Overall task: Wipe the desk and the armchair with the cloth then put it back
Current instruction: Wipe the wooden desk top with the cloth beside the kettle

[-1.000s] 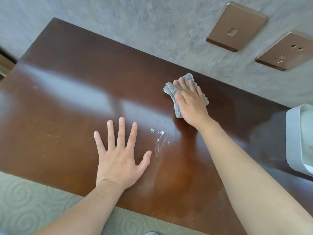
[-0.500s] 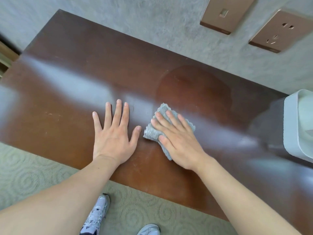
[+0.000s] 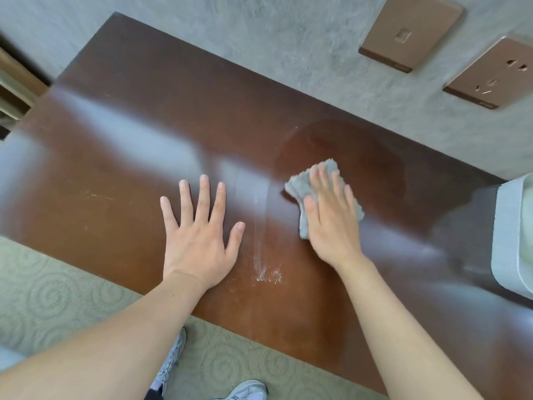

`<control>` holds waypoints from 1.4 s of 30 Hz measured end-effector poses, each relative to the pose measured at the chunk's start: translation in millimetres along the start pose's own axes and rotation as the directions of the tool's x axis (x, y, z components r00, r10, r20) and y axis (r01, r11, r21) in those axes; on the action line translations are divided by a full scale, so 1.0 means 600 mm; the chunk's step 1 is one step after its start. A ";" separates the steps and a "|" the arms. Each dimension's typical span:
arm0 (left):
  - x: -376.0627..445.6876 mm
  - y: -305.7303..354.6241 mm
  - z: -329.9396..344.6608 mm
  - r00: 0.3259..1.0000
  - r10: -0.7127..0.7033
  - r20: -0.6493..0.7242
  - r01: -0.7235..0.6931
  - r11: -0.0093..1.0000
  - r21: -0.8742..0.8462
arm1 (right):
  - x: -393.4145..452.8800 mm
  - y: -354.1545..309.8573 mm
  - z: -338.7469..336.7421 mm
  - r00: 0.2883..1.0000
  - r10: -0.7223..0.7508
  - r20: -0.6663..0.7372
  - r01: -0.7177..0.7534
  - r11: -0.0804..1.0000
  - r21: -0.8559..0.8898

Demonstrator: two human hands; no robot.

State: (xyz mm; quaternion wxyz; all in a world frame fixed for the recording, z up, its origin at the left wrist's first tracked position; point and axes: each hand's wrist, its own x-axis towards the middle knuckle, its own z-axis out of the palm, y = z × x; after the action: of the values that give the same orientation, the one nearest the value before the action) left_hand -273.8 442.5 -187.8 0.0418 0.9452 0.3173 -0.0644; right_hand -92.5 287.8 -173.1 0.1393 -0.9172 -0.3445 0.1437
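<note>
The dark brown wooden desk (image 3: 121,157) fills most of the view. My right hand (image 3: 331,217) lies flat on a folded grey cloth (image 3: 300,187) and presses it onto the desk's middle. Fingers cover much of the cloth. My left hand (image 3: 199,235) rests flat on the desk, fingers spread, holding nothing, a short way left of the cloth. A wet streak (image 3: 261,255) runs between my two hands, and a damp wiped patch lies behind the cloth. No armchair is in view.
A white container (image 3: 510,235) stands on the desk at the right edge. Two bronze wall plates, a switch (image 3: 409,33) and a socket (image 3: 493,73), sit on the grey wall behind. Patterned carpet (image 3: 57,298) and my shoes (image 3: 173,359) show below the desk's front edge.
My right hand drew the cloth from the desk's back toward my left hand, then moved it away to the right and back again. A wet streak now shows beside my left hand, which stayed put.
</note>
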 end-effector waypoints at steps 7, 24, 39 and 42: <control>-0.004 0.000 0.004 0.999 0.020 -0.034 -0.020 1.000 0.004 | 0.198 -0.013 -0.030 0.989 0.127 -0.071 -0.132 0.989 -0.071; -0.005 0.001 0.000 1.000 0.015 -0.017 -0.015 1.000 -0.009 | -0.079 -0.076 0.041 0.969 -0.238 0.069 0.247 0.947 -0.206; -0.003 0.003 0.000 1.000 0.011 -0.026 -0.012 1.000 -0.022 | 0.028 -0.089 0.037 0.998 0.059 -0.032 -0.065 0.972 -0.224; -0.003 0.003 -0.002 1.000 0.008 -0.029 -0.008 1.000 -0.015 | 0.139 -0.098 0.028 0.995 0.073 -0.070 -0.085 0.977 -0.197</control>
State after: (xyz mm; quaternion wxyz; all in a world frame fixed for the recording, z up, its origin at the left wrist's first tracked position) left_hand -273.9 440.0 -186.6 0.0448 0.9470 0.3145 -0.0483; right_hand -73.2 388.9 -181.5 0.0513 -0.9435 -0.3160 0.0853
